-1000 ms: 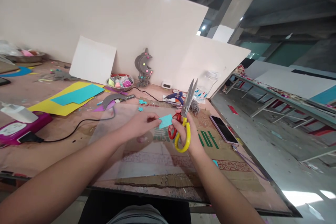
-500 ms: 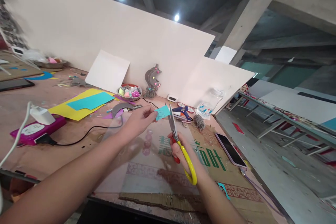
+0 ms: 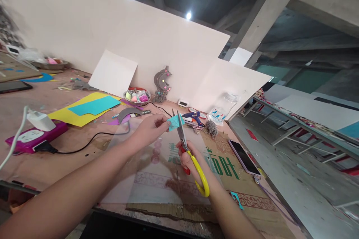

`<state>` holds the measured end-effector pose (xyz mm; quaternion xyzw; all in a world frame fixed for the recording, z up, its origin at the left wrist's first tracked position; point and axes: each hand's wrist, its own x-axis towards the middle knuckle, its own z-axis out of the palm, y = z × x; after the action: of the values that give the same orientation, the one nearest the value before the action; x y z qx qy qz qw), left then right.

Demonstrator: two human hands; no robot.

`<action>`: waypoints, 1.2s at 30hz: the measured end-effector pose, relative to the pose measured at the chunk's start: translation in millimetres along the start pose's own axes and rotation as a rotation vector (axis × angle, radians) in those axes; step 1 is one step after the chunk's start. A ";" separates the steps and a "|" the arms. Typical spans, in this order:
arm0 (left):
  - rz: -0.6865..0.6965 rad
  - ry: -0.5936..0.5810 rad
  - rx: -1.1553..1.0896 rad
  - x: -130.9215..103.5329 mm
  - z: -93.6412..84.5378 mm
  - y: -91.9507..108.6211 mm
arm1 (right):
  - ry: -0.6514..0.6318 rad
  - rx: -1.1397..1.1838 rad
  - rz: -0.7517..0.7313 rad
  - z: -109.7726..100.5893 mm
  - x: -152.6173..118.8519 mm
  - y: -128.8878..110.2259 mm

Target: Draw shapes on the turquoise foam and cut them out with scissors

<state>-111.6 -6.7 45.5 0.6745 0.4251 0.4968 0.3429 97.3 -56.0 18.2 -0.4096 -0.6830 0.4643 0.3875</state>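
Between the thumb and fingers of my left hand (image 3: 150, 130) is a small piece of light-blue paper (image 3: 173, 123) with drawn outlines on it. My right hand (image 3: 191, 157) grips a pair of scissors (image 3: 199, 168) with yellow and red handles. Its blades are parted and point up and away from me, with the blue paper between them. Both hands are raised over a translucent sheet, which lies on printed cardboard (image 3: 224, 168). A small blue scrap (image 3: 237, 200) rests on the cardboard beside my right forearm.
A purple power strip (image 3: 36, 138) with a white charger stands at the left. Yellow paper (image 3: 75, 117) lies behind it with a blue sheet (image 3: 94, 105) on top. Further back are a bowl of clay (image 3: 137, 97), a glue gun (image 3: 195, 117) and a glass jar (image 3: 223, 109). A phone (image 3: 244, 157) lies near the right edge.
The scissor blades have opened wider and shifted left over the blue paper, which now sits between them. My left hand still holds the paper, and the view has shifted slightly.
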 end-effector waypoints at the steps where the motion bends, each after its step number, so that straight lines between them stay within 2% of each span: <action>1: 0.001 0.003 0.002 0.3 -0.2 -0.1 | 0.004 0.001 -0.003 -0.3 0.4 0.7; 11: 0.013 0.058 -0.141 0.4 0.0 1.8 | -0.019 -0.043 0.007 1.2 -1.9 3.3; 22: -0.012 -0.016 -0.152 -4.1 8.0 2.2 | 0.003 -0.042 -0.018 3.0 -2.0 5.1; 36: -0.011 -0.035 -0.200 -3.2 8.6 -1.2 | -0.065 0.106 -0.070 6.5 0.1 10.8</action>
<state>-104.0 -9.6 40.9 0.6429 0.3711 0.5231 0.4186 93.5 -55.5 6.2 -0.3489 -0.6837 0.4990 0.4023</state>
